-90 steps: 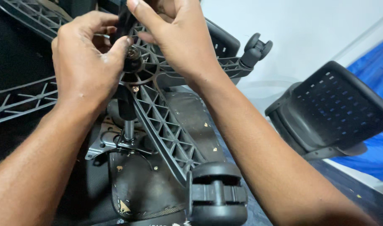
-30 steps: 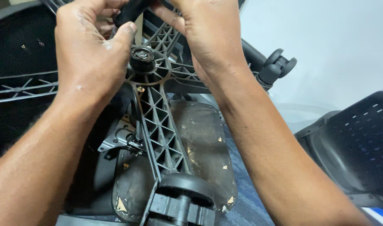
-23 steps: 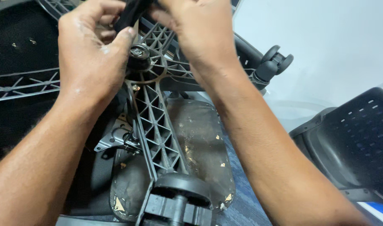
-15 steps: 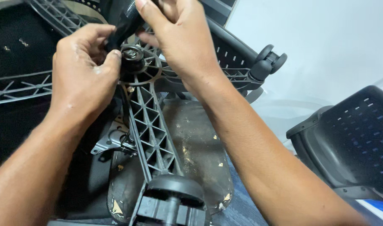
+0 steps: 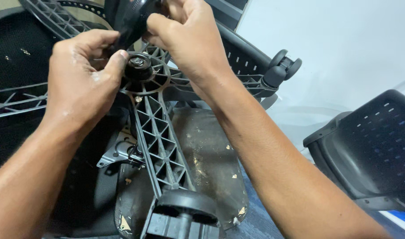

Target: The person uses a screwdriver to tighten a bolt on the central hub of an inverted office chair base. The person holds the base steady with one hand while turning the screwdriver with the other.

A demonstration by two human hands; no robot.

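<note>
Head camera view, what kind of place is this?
Probably a chair repair or assembly spot: an upturned office chair base with casters, a loose perforated seat shell, and both hands working at the hub.

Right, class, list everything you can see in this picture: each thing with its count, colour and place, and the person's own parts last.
Chair base: one, dark grey, ribbed spokes, centre, upturned.
Hub: one, black, where the spokes meet, under the left thumb.
Casters: two in view, black, one at right, one at bottom.
Seat underside: one, black, scuffed, below the base.
Metal bracket: one, grey, left of the near spoke.
Perforated chair shell: one, black, right edge.
Black part: one, top centre, gripped by both hands; exact kind unclear.
Wall: white, upper right.
Left hand: on the hub.
Right hand: on the black part.
</note>
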